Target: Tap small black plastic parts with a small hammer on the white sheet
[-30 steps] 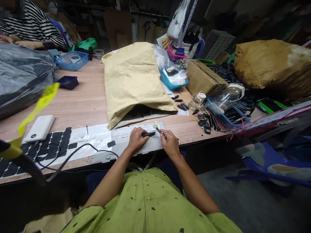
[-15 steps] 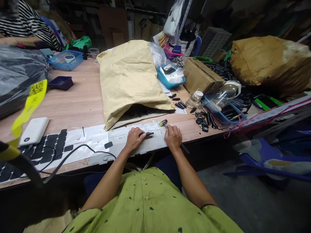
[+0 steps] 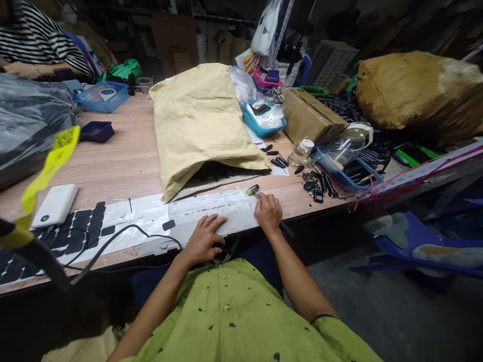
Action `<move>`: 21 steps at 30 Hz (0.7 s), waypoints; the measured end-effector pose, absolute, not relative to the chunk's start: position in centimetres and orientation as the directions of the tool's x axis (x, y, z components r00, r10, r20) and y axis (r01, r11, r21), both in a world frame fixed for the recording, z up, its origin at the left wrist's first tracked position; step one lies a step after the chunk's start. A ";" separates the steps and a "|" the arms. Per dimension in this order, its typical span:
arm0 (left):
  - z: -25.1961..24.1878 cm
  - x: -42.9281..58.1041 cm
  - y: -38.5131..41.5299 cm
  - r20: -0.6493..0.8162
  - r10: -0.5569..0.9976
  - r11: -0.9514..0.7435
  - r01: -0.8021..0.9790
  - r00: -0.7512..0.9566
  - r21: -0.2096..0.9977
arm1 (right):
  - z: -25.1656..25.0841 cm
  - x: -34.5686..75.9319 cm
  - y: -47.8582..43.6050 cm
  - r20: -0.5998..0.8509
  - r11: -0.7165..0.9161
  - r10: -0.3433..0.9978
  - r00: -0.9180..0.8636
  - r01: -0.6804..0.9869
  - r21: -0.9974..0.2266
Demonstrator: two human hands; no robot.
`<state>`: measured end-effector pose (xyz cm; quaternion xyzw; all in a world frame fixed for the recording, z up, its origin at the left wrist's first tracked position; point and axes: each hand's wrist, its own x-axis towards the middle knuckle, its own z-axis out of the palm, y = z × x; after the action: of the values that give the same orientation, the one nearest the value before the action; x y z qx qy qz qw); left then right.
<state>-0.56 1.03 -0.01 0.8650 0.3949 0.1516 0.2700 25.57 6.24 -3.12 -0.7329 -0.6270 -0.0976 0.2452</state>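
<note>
My right hand (image 3: pixel 268 213) is closed around the handle of a small hammer (image 3: pixel 253 190), whose yellow-green and dark head sticks out beyond the fingers and rests near the pale board's right end. Behind the wrist shows the dark handle end. My left hand (image 3: pixel 207 238) lies over the front edge of the white board (image 3: pixel 237 216), palm down, fingers stretched out. Something dark (image 3: pixel 223 248) shows beside its thumb, below the table edge; I cannot make out what it is. Just behind the board lies a large cream paper sack (image 3: pixel 206 115), its mouth towards me, with black things inside.
Right of the sack are loose black parts (image 3: pixel 279 162), a clear jar (image 3: pixel 301 152), a cardboard box (image 3: pixel 313 115) and a blue basket (image 3: pixel 349 173). Leftwards lie a white power bank (image 3: pixel 55 205), black stickers (image 3: pixel 81 226) and a cable (image 3: pixel 124 229). A person in a striped top (image 3: pixel 45 37) sits far left.
My left hand has moved left and towards me, off the middle of the board, and its fingers have spread. The black piece it held over the board is gone from there. The right hand barely moved.
</note>
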 end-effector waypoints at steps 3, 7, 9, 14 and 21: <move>0.2 -0.5 0.7 0.038 0.769 -0.530 0.603 0.638 0.597 | -3.1 25.5 6.2 0.463 -0.097 0.865 0.193 0.970 -0.222; 0.8 -0.4 3.1 0.085 0.876 -0.383 0.577 0.475 0.721 | -3.2 25.5 6.2 0.452 -0.083 0.874 0.181 0.970 -0.228; 1.3 -0.1 5.7 0.102 0.960 -0.245 0.610 0.259 0.754 | -3.3 25.5 6.2 0.446 -0.084 0.876 0.182 0.970 -0.230; 3.2 1.6 13.2 0.094 0.964 0.132 0.754 -0.249 0.643 | -3.4 25.4 6.3 0.484 -0.074 0.859 0.167 0.976 -0.204; 4.4 2.1 17.7 -0.016 0.891 0.418 0.808 -0.453 0.414 | -3.0 24.9 6.1 0.442 -0.086 0.881 0.169 0.976 -0.202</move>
<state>2.14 17.68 4.40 0.5095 0.8339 0.1766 0.1175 24.94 6.13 -3.02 -0.7296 -0.6362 -0.1035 0.2288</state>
